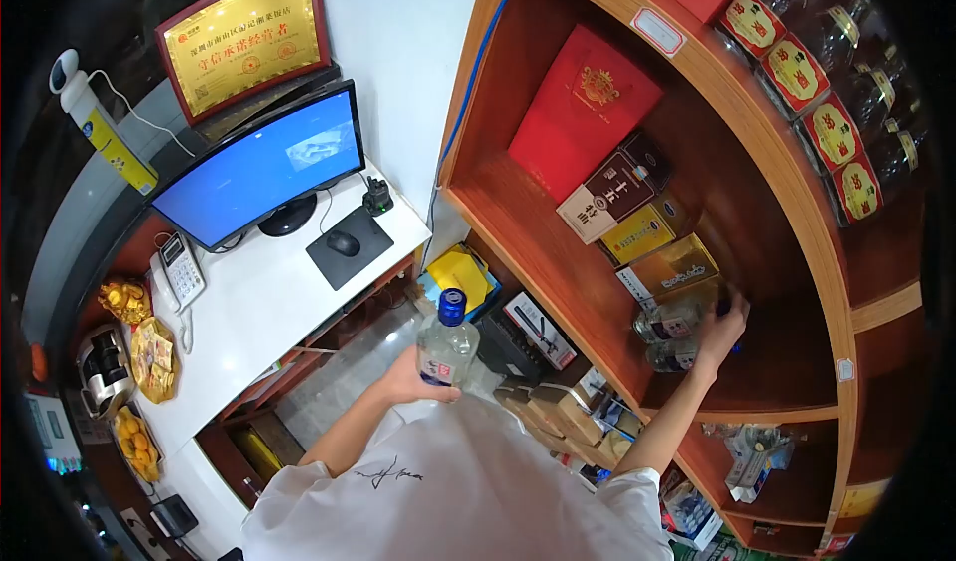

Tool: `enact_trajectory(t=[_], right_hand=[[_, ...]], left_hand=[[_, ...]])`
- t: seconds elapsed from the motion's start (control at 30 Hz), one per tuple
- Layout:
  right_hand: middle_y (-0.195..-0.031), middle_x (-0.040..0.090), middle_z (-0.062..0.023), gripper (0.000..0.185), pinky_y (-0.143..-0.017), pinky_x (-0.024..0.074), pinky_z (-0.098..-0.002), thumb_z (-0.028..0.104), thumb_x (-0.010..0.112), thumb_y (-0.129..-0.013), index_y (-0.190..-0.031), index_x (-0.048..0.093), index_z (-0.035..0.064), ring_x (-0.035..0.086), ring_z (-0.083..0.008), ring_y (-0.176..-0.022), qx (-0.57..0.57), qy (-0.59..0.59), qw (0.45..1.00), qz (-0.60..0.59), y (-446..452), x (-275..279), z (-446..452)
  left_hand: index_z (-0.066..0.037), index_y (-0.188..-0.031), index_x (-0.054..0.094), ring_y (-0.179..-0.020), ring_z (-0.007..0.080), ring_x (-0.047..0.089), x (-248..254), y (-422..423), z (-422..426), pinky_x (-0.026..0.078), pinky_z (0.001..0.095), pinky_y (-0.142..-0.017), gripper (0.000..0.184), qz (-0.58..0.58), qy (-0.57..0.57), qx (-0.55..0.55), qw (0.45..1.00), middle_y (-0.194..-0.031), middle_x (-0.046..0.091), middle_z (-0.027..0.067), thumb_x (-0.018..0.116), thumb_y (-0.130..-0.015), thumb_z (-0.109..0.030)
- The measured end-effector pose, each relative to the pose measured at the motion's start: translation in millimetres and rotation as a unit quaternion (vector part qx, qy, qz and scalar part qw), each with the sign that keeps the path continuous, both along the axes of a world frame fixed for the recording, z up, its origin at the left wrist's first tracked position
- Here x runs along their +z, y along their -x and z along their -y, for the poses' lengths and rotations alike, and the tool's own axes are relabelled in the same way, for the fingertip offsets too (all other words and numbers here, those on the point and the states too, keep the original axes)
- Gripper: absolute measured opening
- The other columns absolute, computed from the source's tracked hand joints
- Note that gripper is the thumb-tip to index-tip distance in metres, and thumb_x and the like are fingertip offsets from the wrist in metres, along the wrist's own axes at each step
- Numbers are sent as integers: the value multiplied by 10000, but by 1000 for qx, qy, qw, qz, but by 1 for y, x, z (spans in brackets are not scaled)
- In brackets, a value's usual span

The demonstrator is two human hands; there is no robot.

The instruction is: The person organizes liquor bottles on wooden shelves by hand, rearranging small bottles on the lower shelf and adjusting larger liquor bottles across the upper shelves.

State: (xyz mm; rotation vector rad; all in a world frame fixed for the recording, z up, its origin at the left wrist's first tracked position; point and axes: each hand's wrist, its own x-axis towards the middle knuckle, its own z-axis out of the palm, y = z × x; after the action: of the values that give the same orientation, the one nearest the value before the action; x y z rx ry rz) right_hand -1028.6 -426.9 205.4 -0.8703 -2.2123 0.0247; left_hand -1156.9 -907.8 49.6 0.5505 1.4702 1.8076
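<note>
My left hand (416, 380) is wrapped round the lower part of a clear glass bottle (450, 337) with a blue cap, held upright in front of my chest. My right hand (724, 334) reaches into the wooden shelf, its fingers closed at the dark cap of a clear bottle (669, 323). Beside that one, a second clear bottle (673, 355) stands on the shelf close to my right wrist. A gold box (681, 265), a yellow box (639, 234) and a dark box (615, 195) line the same compartment, next to a red bag (588, 103).
On the left, a white desk (269, 302) bears a monitor (264, 168), a mouse (344, 243) and a telephone (181, 270). Labelled bottles (832, 133) fill the upper right shelf. Cardboard boxes (568, 402) lie below the shelf edge.
</note>
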Motion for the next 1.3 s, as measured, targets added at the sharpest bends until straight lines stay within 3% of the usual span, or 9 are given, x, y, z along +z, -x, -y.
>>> enact_trajectory(t=[0.23, 0.5, 0.53, 0.6, 0.7, 0.93, 1.03, 1.23, 1.3], right_hand=[[-1103, 709, -177, 325, -978, 485, -385, 129, 802, -871, -1130, 698, -37, 659, -285, -1073, 12, 78, 987, -144, 10, -46, 1], [-1024, 656, -170, 245, -851, 513, -368, 61, 762, -812, -1032, 677, -4, 654, -296, -902, 58, 80, 989, -105, 18, -69, 31], [-1038, 670, -169, 248, -844, 520, -377, 43, 725, -790, -1028, 674, -5, 660, -319, -901, 63, 190, 972, -126, 20, -75, 32], [-1025, 684, -168, 226, -845, 522, -375, 48, 707, -799, -1017, 678, -2, 670, -326, -901, 84, 146, 978, -125, 27, -69, 50], [-959, 713, -158, 180, -814, 536, -395, 54, 697, -783, -960, 699, 17, 687, -353, -888, 78, 112, 985, -102, 36, -77, 59], [-853, 711, -119, 115, -731, 547, -404, 82, 710, -776, -882, 717, 36, 686, -321, -807, 151, -63, 986, 37, 50, -78, 93], [-917, 727, -87, 116, -729, 550, -377, 101, 683, -831, -894, 708, 6, 696, -245, -850, 120, 231, 954, -151, 36, -85, 78], [-951, 688, -148, 211, -902, 573, -449, 153, 672, -875, -930, 682, -51, 695, -278, -943, 176, 419, 782, -427, -19, -43, 101], [-964, 686, -150, 230, -890, 565, -435, 174, 675, -884, -946, 681, -48, 693, -277, -931, 168, 386, 827, -372, -44, -30, 126]], left_hand=[[-35, -1340, 556, -1097, 145, 598, 10, 3, 22, 493, 342, -982, 814, 25, 12, 6, 1000, -1195, 644, 49, 958, -657, -220], [-59, -1252, 585, -1048, 167, 638, 13, 6, 14, 517, 362, -945, 717, -15, -13, 5, 1000, -1125, 673, 38, 946, -642, -165], [-51, -1303, 551, -1084, 167, 615, 13, 7, 15, 500, 361, -973, 790, -8, -8, -10, 1000, -1170, 650, 45, 953, -639, -194], [-34, -1404, 482, -1158, 167, 570, 16, 10, 18, 465, 360, -1029, 938, 6, 0, -34, 999, -1261, 606, 58, 968, -632, -252], [-55, -1252, 589, -1061, 167, 630, 20, 14, 24, 515, 358, -945, 725, -4, -25, -14, 1000, -1143, 666, 43, 956, -636, -167], [-31, -1352, 527, -1146, 165, 566, 9, 24, 60, 456, 352, -1029, 876, 39, 6, -83, 996, -1222, 626, 51, 974, -617, -198], [-36, -1323, 550, -1111, 161, 579, 5, 27, 76, 464, 351, -1012, 826, 23, 2, -109, 994, -1193, 641, 43, 968, -623, -168], [-44, -1231, 609, -1008, 130, 602, -33, 43, 85, 504, 320, -898, 694, 25, -5, -203, 979, -1093, 674, 21, 942, -626, -110], [-40, -1215, 609, -961, 119, 612, -42, 55, 79, 518, 309, -853, 666, 47, -9, -252, 967, -1058, 681, 9, 935, -639, -105]])
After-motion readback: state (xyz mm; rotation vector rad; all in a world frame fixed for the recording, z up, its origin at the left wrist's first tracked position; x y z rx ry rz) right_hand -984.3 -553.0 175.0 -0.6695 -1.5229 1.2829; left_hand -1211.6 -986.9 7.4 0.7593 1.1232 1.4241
